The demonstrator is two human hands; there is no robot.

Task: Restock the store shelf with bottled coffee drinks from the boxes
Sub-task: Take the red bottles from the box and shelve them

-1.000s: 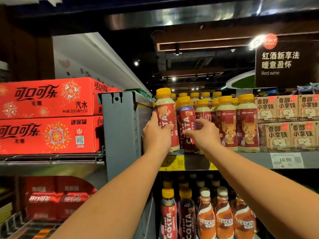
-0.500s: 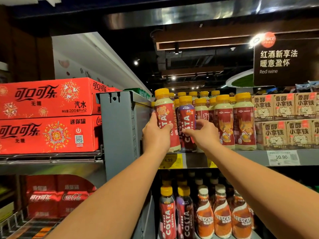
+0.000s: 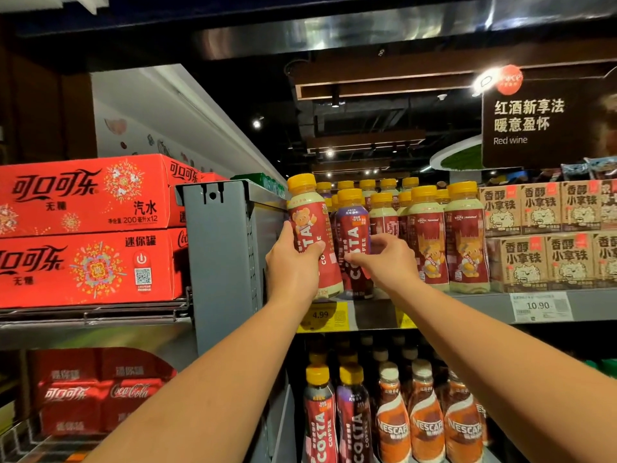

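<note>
On the top shelf (image 3: 484, 304) stand rows of yellow-capped Costa coffee bottles. My left hand (image 3: 293, 262) is wrapped around a red-label bottle (image 3: 310, 225) at the shelf's left end, tilted slightly, its base at the shelf's front edge. My right hand (image 3: 387, 259) pinches the lower part of a purple-label bottle (image 3: 352, 235) standing upright just to its right. Several red-label bottles (image 3: 464, 235) stand further right.
A grey metal upright (image 3: 220, 255) borders the shelf on the left, with red Coca-Cola cartons (image 3: 86, 228) beyond it. Brown latte cartons (image 3: 547, 235) fill the shelf's right. Below stand Costa bottles (image 3: 334, 416) and Nescafé bottles (image 3: 424, 416). Price tags (image 3: 539, 305) line the shelf edge.
Both hands stay on the same two bottles. The red-label bottle has tipped slightly and the purple one sits a little further back; the view has shifted a little.
</note>
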